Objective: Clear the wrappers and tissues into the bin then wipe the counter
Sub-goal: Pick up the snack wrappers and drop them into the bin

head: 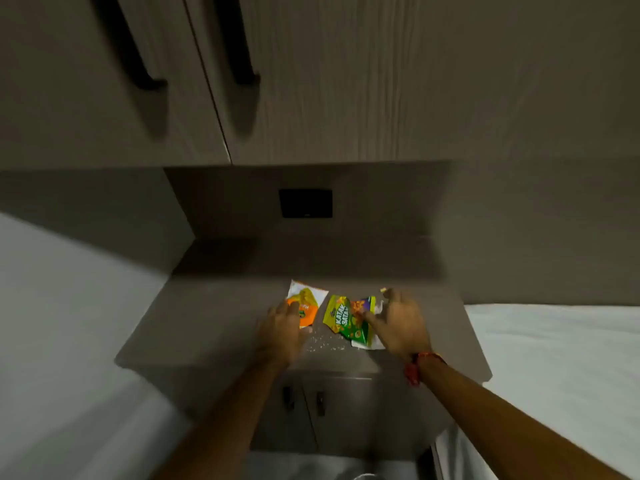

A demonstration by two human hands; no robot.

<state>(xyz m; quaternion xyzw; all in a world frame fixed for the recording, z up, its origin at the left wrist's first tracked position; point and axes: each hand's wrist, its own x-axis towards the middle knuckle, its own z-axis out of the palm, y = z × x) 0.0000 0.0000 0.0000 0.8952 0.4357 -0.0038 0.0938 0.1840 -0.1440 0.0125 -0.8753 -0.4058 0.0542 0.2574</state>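
On the grey-brown counter [214, 317] lie an orange and white snack wrapper [306, 303] and a green and yellow snack wrapper [346, 318]. White tissue [375, 342] peeks out under the green wrapper. White crumbs [323, 342] are scattered near the front edge. My left hand [282, 332] reaches over the lower left corner of the orange wrapper, fingers apart. My right hand [398, 322] is over the right side of the green wrapper, its fingers touching it, with no clear grip. The frame is blurred.
Upper cabinets with black handles [242, 43] hang above the counter. A black wall socket [305, 203] sits on the back wall. Below are lower cabinet doors [304, 403]. A white bed surface [561, 358] lies to the right, pale floor to the left.
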